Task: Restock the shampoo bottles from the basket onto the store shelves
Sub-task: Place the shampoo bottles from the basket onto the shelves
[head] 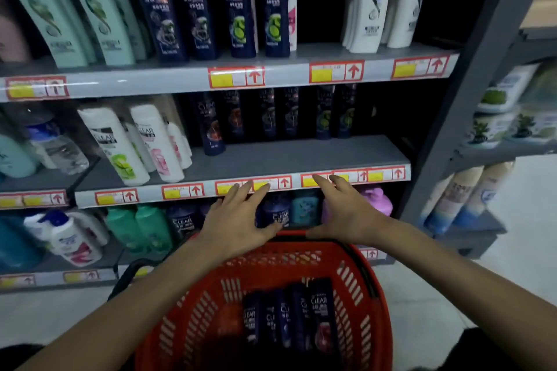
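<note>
Both hands are empty right now: the left hand [238,220] and the right hand [343,214] are spread wide open, palms down, fingers fanned, hovering side by side over the far rim of the red basket [193,319] and holding nothing. Looks to me like the in-between bit of a restock cycle, either just off the shelf or about to go back in for another bottle. The stock to move is right below and behind the hands: a row of dark blue Clear shampoo bottles [289,316] standing upright and packed together at the bottom of the basket. Just past the fingertips is the edge of the middle shelf [301,156], and there's a big bare patch at the front of it, with matching dark bottles [271,117] sitting well back above the hands. So the next move, I'd guess, is to drop one hand down into the basket, grab a bottle by its body, and stand it label-out in that open front space. Bottles in the basket are tight together, so pulling one cleanly could nudge its neighbours.
</note>
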`<action>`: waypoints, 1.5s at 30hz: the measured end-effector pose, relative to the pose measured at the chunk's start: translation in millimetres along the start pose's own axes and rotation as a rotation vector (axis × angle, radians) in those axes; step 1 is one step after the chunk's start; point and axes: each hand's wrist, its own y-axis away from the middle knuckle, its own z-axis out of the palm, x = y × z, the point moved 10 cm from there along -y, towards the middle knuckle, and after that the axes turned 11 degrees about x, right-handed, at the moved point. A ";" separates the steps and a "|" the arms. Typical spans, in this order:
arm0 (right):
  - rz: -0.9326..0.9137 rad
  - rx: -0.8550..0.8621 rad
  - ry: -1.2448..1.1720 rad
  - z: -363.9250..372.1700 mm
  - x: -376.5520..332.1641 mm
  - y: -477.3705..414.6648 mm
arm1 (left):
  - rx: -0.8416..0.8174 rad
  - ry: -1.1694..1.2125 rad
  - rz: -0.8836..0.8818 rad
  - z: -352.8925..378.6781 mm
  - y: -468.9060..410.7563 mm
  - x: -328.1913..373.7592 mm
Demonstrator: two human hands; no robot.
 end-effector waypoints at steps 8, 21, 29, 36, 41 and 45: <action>-0.042 -0.349 -0.008 124.2 49.8 80.5 | -0.273 0.027 0.013 119.6 56.6 29.2; -0.340 -0.513 0.338 180.4 63.1 154.3 | -0.471 0.007 -0.082 281.6 74.7 62.9; -0.356 -0.497 0.389 188.3 65.7 148.0 | -0.361 -0.063 -0.050 310.2 47.0 86.0; -0.378 -0.516 0.445 192.5 68.9 148.4 | -0.352 0.065 -0.212 319.1 37.7 87.3; -0.383 -0.536 0.446 194.9 70.2 148.6 | -0.331 0.148 -0.226 304.2 31.1 82.5; -0.385 -0.533 0.431 195.8 69.2 148.0 | -0.256 0.368 -0.250 291.4 39.6 80.7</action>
